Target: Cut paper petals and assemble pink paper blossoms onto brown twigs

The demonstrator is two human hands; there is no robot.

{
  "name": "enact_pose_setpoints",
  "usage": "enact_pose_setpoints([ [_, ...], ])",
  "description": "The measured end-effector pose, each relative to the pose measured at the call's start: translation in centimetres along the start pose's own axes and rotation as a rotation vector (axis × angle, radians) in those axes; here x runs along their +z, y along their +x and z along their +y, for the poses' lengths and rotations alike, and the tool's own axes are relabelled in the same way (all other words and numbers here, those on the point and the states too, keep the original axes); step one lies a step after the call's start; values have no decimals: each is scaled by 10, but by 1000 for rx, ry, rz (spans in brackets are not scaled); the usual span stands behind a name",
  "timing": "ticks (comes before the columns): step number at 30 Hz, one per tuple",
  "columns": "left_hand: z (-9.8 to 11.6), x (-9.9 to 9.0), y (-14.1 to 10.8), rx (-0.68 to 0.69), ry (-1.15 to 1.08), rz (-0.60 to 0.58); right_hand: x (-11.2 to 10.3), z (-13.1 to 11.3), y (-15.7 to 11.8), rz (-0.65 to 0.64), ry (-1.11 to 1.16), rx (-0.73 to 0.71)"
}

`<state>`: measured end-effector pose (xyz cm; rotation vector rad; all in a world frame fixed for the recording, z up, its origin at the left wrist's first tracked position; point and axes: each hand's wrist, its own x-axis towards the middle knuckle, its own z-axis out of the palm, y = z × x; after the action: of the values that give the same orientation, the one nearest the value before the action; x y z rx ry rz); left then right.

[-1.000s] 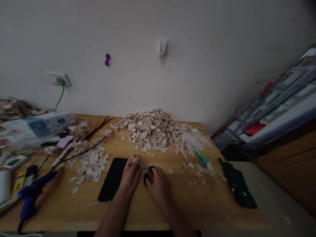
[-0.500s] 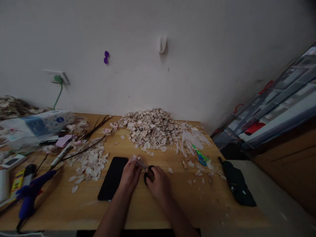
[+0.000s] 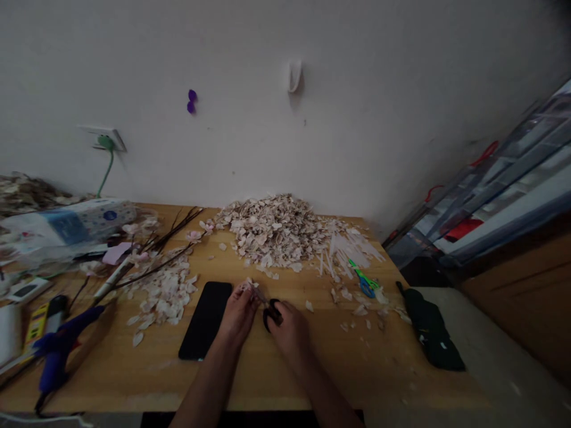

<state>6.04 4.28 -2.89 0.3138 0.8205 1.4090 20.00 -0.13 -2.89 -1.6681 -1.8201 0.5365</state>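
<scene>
Between the fingertips of my left hand (image 3: 238, 310) is a small pale petal (image 3: 248, 284), partly covered by the fingers. My right hand (image 3: 289, 327) is closed round the black handles of a pair of scissors (image 3: 270, 311), whose blades point up and left to the petal. Whether the blades touch it is too small to tell. Just left of my left hand a black phone (image 3: 205, 321) lies flat on the wooden table (image 3: 267, 386). Beyond both hands rises a large heap of pale petals (image 3: 274, 232).
Green and blue scissors (image 3: 366, 284) lie at the right near pale strips (image 3: 348, 249). A dark green pouch (image 3: 430, 330) rests at the right edge. On the left are a blue glue gun (image 3: 60, 342), loose petals (image 3: 165, 291), a flower branch (image 3: 156, 268) and a tissue pack (image 3: 84, 220).
The scissors' handles have shifted slightly and more of the blades shows between my hands. Both hands stay in nearly the same place, and the view has tilted a little.
</scene>
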Motion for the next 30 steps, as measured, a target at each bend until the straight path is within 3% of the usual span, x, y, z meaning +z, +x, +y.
enact_pose_setpoints([
  [30,1,2,-2,-21,5,-57,1,2,-2,-1,-10,-3],
])
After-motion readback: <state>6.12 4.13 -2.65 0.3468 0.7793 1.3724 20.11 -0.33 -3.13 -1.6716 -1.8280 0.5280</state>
